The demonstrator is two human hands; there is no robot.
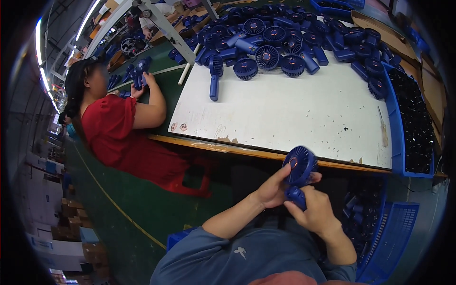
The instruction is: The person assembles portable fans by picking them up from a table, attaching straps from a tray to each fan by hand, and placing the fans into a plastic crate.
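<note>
A blue handheld fan [304,161] is in both my hands, just off the table's front edge, its round grille tilted up. My left hand [274,188] closes around the head, thumb on the front of the grille and fingertips showing at the far side. My right hand [315,212] wraps the short blue handle below, with the thumb along it; part of the handle is hidden in the palm. On the white tabletop [285,114] beyond, one fan [215,80] lies apart from a big heap of similar blue fans [268,57].
A blue crate [398,128] of small black parts stands at the table's right end, beside a thin screwdriver-like tool [383,126]. Below right sits a blue basket [394,232] near more fans. At left, a co-worker in red [114,123] handles a fan.
</note>
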